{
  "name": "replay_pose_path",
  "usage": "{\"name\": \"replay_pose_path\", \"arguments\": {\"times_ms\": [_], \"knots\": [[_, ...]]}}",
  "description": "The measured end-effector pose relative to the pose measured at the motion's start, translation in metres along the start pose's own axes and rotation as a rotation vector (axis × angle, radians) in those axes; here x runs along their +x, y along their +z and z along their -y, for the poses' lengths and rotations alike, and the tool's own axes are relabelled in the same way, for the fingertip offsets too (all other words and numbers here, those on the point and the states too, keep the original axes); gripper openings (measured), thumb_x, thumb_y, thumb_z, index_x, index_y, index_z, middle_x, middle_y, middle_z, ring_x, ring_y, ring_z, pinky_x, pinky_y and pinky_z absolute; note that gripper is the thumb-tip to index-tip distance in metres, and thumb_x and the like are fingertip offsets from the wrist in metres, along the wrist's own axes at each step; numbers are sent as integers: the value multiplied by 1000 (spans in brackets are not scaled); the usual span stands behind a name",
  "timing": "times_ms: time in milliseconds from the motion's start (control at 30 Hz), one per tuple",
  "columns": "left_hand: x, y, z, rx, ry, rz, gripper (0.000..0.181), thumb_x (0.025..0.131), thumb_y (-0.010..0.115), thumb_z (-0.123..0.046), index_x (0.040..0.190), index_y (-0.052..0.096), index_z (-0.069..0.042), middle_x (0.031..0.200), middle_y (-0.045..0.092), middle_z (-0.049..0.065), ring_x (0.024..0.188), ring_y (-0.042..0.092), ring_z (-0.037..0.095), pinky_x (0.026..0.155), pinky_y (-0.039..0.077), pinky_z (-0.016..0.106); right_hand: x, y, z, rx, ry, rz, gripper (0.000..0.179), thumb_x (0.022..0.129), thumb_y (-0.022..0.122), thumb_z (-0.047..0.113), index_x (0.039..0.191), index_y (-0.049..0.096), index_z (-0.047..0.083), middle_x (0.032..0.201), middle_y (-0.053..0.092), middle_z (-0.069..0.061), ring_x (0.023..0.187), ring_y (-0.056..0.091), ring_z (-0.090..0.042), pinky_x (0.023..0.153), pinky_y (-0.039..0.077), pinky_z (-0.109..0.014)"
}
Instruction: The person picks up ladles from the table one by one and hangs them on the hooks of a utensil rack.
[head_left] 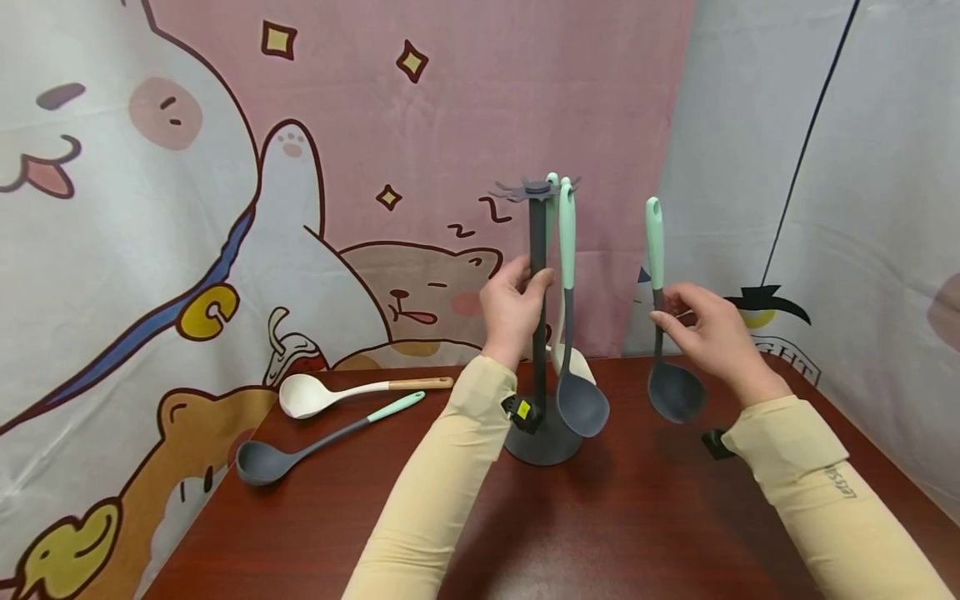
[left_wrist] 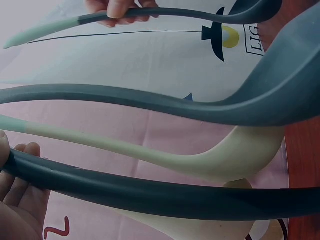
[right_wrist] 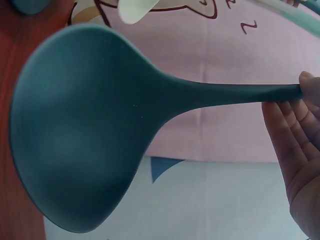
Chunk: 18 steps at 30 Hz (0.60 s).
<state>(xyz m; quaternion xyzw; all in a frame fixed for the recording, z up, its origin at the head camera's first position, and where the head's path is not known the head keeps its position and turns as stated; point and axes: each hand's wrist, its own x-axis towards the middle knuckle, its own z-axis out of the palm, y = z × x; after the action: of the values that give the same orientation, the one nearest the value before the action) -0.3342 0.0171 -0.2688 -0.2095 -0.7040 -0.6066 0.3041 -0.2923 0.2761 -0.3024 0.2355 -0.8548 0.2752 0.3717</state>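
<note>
My left hand [head_left: 513, 308] grips the dark pole of a utensil stand [head_left: 539, 342], below its hooked top. The left wrist view shows thumb and fingers on either side of the pole. From the stand hangs a grey ladle [head_left: 582, 404] with a mint handle; behind it hangs a cream utensil [head_left: 577, 364], partly hidden. To the right, my right hand [head_left: 701, 333] pinches a second grey ladle [head_left: 675, 392] by its stem, just below the mint handle. This ladle is upright, bowl down, apart from the stand. Its bowl [right_wrist: 75, 130] fills much of the right wrist view.
On the left of the red-brown table [head_left: 637, 533] lie a white ladle [head_left: 303, 396] with a wooden handle and another grey ladle [head_left: 262, 462] with a mint handle. A cartoon-printed cloth [head_left: 525, 92] hangs behind the table. The stand's round base [head_left: 543, 450] rests mid-table.
</note>
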Motion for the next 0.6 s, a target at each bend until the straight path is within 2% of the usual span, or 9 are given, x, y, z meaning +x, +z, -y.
{"name": "replay_pose_path", "arguments": {"times_ms": [300,600], "knots": [[0,0,-1,2,-14,2,12,90,73,-10,102,75,-7,88,75,2,76,67,6,68,51,22,7,-3,21,60,-48,-34,24,80,77,-6,97,62,1,84,61,-2,78,53,1,69,45,-9],[0,-1,-2,5,-11,2,12,90,74,-12,102,75,-8,88,74,1,77,67,7,68,52,24,14,-2,44,131,-95,-30,25,78,77,-9,93,60,2,80,55,1,74,50,-5,67,44,-11]]}}
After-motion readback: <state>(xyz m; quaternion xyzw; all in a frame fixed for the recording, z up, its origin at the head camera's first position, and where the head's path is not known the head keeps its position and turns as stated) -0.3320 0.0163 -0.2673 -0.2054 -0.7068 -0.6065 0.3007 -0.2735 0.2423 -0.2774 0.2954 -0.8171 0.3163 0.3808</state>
